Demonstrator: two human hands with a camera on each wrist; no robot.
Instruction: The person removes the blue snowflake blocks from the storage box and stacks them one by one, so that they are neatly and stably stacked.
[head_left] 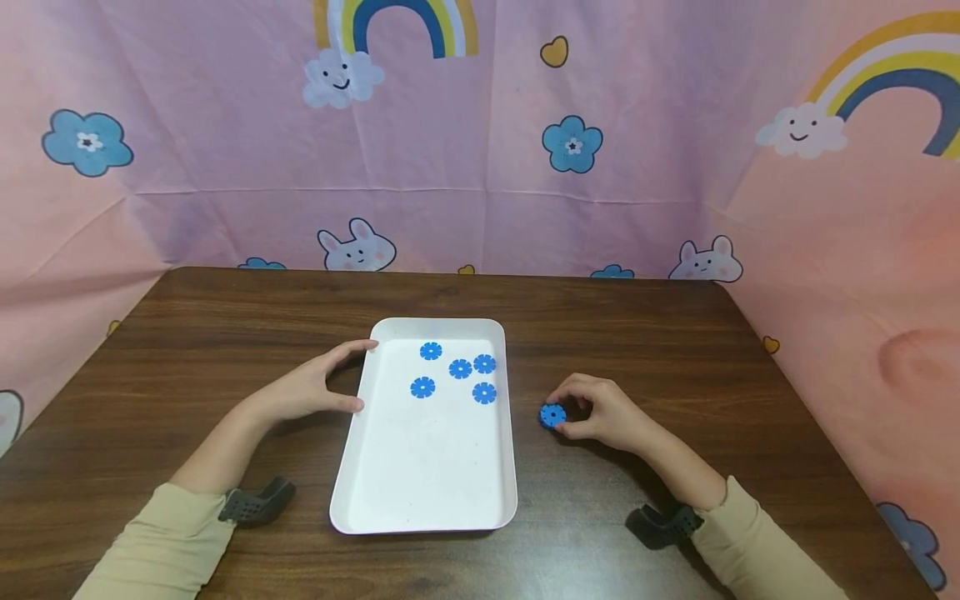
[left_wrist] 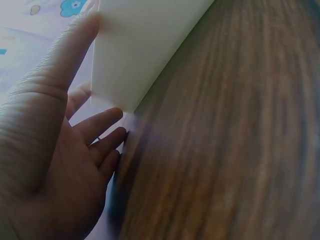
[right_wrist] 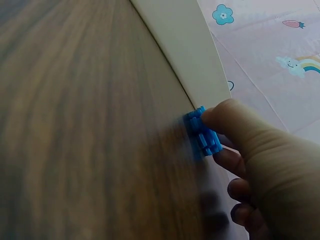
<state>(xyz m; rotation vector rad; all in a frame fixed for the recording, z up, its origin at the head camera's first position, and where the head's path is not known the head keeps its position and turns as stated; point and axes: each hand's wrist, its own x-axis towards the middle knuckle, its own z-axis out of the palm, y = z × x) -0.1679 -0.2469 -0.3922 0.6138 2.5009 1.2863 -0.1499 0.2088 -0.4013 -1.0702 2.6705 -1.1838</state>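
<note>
A shallow white tray [head_left: 427, 467] lies on the table, with several blue notched building discs [head_left: 422, 387] spread flat over its far half. At the tray's left rim is my left hand [head_left: 303, 390], thumb and index finger spread apart and touching the edge; in the left wrist view the other fingers are extended beside the tray wall. To the right of the tray, my right hand [head_left: 603, 414] pinches a small stack of blue notched discs [right_wrist: 204, 132] between thumb and fingers, close over the table. The right wrist view shows its layers edge-on.
The dark wood-grain table [head_left: 637, 325] surrounds the tray on all sides. Behind it hangs a pink and purple cloth [head_left: 450, 142] printed with rainbows, flowers and rabbits. Each wrist wears a black band with a camera mount [head_left: 258, 502].
</note>
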